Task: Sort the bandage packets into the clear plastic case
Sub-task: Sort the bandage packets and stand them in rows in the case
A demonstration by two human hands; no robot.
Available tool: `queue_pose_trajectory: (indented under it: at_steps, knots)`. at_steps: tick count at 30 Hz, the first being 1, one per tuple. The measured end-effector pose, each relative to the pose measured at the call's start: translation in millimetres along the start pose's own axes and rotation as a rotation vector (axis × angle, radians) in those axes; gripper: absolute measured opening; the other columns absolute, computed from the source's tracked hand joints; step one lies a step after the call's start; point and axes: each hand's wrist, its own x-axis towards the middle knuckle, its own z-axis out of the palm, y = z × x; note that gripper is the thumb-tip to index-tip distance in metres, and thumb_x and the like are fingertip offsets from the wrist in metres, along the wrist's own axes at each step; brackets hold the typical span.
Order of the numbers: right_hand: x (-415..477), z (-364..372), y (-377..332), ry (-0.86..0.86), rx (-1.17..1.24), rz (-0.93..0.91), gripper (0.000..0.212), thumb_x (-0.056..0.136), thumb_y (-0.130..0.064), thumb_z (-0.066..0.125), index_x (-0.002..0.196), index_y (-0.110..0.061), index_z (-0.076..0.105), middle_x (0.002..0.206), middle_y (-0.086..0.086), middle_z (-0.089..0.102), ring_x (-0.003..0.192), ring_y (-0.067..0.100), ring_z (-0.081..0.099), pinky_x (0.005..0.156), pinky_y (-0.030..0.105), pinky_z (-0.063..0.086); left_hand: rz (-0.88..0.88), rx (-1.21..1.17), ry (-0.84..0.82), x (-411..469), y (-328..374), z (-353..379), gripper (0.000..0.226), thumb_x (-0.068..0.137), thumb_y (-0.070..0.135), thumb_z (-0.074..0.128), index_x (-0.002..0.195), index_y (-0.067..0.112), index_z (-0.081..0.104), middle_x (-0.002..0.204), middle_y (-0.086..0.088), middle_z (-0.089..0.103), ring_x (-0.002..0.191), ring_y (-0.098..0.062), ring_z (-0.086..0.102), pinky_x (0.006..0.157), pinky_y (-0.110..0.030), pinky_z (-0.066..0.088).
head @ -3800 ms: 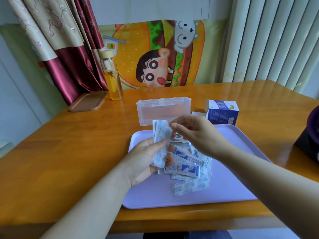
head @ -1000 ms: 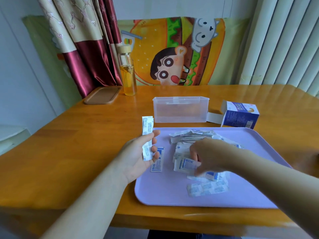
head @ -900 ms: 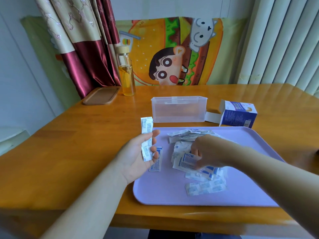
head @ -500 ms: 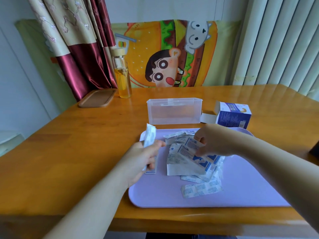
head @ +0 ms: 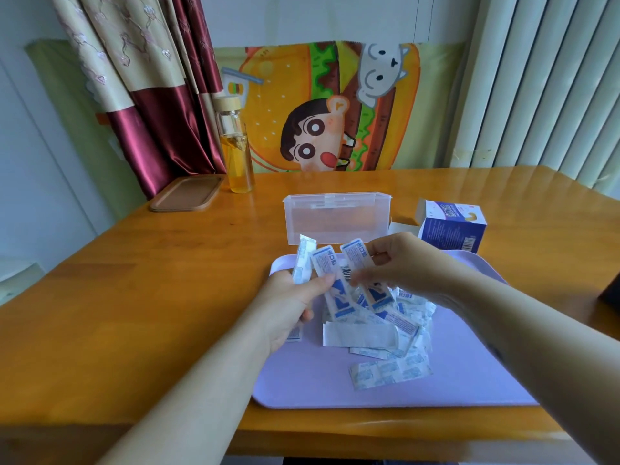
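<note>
**A:** Above the far left corner of the flat lilac plastic tray point(head: 335, 391), what are the hands holding?

**B:** The left hand point(head: 288, 307) has its grip closed on a thin upright stack of white paper bandage packets point(head: 303, 261), with its thumb against a blue-printed packet point(head: 324, 265). The right hand point(head: 402, 263) pinches a second blue-printed packet point(head: 357, 255) just beside it.

**A:** And the others?

**B:** A loose pile of packets point(head: 389, 330) lies on the tray beneath both hands. The clear plastic case point(head: 335, 216) stands on the orange wooden worktop point(head: 134, 297), just beyond the tray.

**A:** Anything further out?

**B:** A blue and white cardboard box point(head: 451, 226) stands to the right of the case. A glass bottle of amber liquid point(head: 236, 156) and a brown oblong dish point(head: 186, 193) stand at the far left.
</note>
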Motion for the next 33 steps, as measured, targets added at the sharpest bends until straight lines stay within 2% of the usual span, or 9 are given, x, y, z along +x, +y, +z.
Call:
queue_pose_trajectory:
  at_steps: [4,9,11,12,15,19,24,29,33]
  knots:
    - [7,6,1,0.035,0.087,0.028,0.017,0.077,-0.027,0.075,0.085,-0.013,0.068,0.064,0.001,0.069,0.049,0.006,0.049,0.054,0.023,0.037,0.036,0.434,0.158,3,4,-38,0.013,0.081,0.022,0.072,0.077,0.017,0.060,0.057,0.002,0.047,0.048,-0.013,0.036,0.054,-0.025,0.030]
    - [22,46,-12,-0.062,0.093,0.020,0.010,0.079,-0.018,0.072,0.077,-0.012,0.064,0.059,0.003,0.063,0.045,0.011,0.045,0.050,0.024,0.037,0.038,0.768,0.150,5,-3,-49,0.027,0.077,0.024,0.074,0.074,0.017,0.049,0.068,0.002,0.051,0.056,-0.013,0.045,0.049,-0.025,0.030]
    - [31,61,-15,-0.130,0.016,0.053,0.011,0.082,-0.015,0.068,0.076,-0.010,0.059,0.063,0.007,0.065,0.048,0.013,0.050,0.050,0.022,0.043,0.061,0.805,0.162,4,-7,-51,0.028,0.080,0.024,0.071,0.071,0.016,0.046,0.064,0.003,0.046,0.054,-0.012,0.041,0.048,-0.026,0.027]
    - [34,67,-16,-0.176,-0.012,0.075,0.009,0.083,-0.014,0.066,0.085,-0.009,0.060,0.069,0.009,0.069,0.052,0.015,0.056,0.055,0.024,0.050,0.066,0.799,0.174,3,-7,-53,0.026,0.082,0.025,0.069,0.072,0.015,0.047,0.062,0.003,0.045,0.051,-0.012,0.038,0.047,-0.026,0.026]
    - [37,70,-16,-0.200,-0.087,0.093,0.046,0.085,-0.011,0.061,0.129,-0.007,0.048,0.092,0.014,0.073,0.067,0.019,0.067,0.074,0.032,0.056,0.054,0.777,0.220,-1,-7,-61,0.020,0.087,0.026,0.064,0.077,0.012,0.054,0.056,0.003,0.043,0.045,-0.012,0.034,0.043,-0.023,0.024]
    - [22,34,-22,-0.094,-0.468,-0.043,0.027,0.088,-0.003,0.053,0.110,-0.010,0.065,0.098,0.010,0.071,0.082,0.023,0.069,0.074,0.032,0.056,0.101,0.763,0.219,-5,-5,-57,0.016,0.089,0.024,0.061,0.082,0.010,0.062,0.054,0.005,0.045,0.043,-0.009,0.035,0.041,-0.021,0.024]
    - [-4,14,-6,-0.121,-0.947,-0.014,0.022,0.085,-0.022,0.062,0.104,-0.011,0.067,0.100,0.007,0.067,0.093,0.026,0.063,0.076,0.032,0.052,0.159,0.740,0.119,-1,-3,-32,0.011,0.090,0.017,0.058,0.084,0.010,0.063,0.072,0.000,0.059,0.059,-0.012,0.048,0.050,-0.021,0.034]
    - [-5,17,8,-0.203,-0.880,0.044,0.025,0.085,-0.027,0.062,0.104,-0.011,0.066,0.107,0.005,0.065,0.095,0.023,0.057,0.076,0.028,0.045,0.208,0.724,-0.022,-2,-3,3,0.004,0.086,0.019,0.063,0.083,0.019,0.061,0.078,0.006,0.060,0.069,-0.010,0.054,0.051,-0.008,0.036]
    - [-2,13,14,-0.237,-0.797,0.054,0.034,0.082,-0.036,0.066,0.100,-0.007,0.070,0.104,0.010,0.067,0.089,0.025,0.059,0.073,0.029,0.045,0.205,0.877,-0.168,-5,-8,19,0.030,0.077,0.028,0.075,0.100,0.025,0.056,0.097,0.010,0.058,0.084,-0.006,0.054,0.070,-0.014,0.043]
